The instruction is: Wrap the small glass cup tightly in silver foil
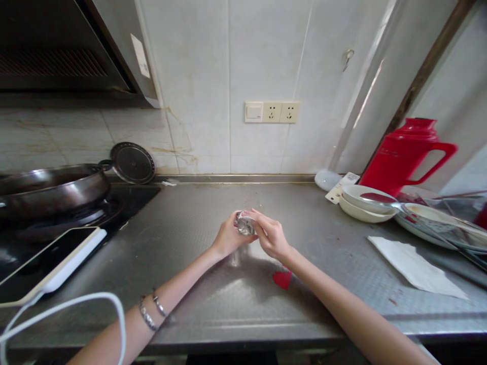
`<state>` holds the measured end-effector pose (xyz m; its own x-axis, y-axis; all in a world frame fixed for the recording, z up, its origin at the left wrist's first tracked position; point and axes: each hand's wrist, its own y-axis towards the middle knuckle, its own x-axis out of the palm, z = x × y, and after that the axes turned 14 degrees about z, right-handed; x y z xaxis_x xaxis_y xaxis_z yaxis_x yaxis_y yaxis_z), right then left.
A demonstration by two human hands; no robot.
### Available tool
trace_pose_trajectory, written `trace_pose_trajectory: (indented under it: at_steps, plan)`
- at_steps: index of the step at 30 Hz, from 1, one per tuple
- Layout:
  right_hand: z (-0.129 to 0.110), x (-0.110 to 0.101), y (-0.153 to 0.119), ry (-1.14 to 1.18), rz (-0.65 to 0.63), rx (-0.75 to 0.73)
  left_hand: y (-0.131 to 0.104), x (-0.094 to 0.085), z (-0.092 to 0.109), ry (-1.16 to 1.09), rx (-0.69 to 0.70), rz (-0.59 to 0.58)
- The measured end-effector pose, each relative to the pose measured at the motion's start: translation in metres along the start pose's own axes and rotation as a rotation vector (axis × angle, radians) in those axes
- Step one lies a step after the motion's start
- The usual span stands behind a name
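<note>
In the head view, a small silvery, foil-like round object is held between both hands above the middle of the metal counter. My left hand wraps round its left side and underside. The fingers of my right hand are bent against its upper right edge. What exactly the object is cannot be made out. A red piece lies on the counter just below my right wrist.
A pan sits on the stove at left, behind a phone with a white cable. At right are stacked bowls, a red flask, plates and a white paper.
</note>
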<state>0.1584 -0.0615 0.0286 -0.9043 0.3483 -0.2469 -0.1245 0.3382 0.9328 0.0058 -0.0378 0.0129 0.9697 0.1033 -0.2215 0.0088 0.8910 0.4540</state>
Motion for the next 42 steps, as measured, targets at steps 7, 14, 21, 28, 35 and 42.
trace_pose_trajectory:
  at_steps: [7, 14, 21, 28, 35, 42]
  plan:
    - [0.000, 0.000, 0.003, -0.063, 0.059, -0.034, 0.001, 0.001, -0.002, 0.035, 0.002, -0.033]
    - [0.017, -0.008, 0.006, -0.151, -0.025, 0.048, -0.004, 0.001, 0.005, 0.037, -0.006, -0.111]
    - [0.007, -0.009, 0.009, -0.069, -0.075, -0.038, -0.008, 0.002, 0.008, 0.008, -0.015, -0.224]
    - [0.015, -0.012, 0.007, -0.117, 0.017, -0.017, -0.009, 0.001, 0.012, -0.015, -0.015, -0.185]
    - [-0.001, -0.008, 0.012, -0.062, 0.025, -0.037, -0.009, 0.002, 0.012, -0.013, -0.023, -0.158]
    - [0.003, -0.009, 0.009, -0.087, -0.007, 0.009, -0.011, 0.004, 0.010, -0.010, -0.029, -0.174]
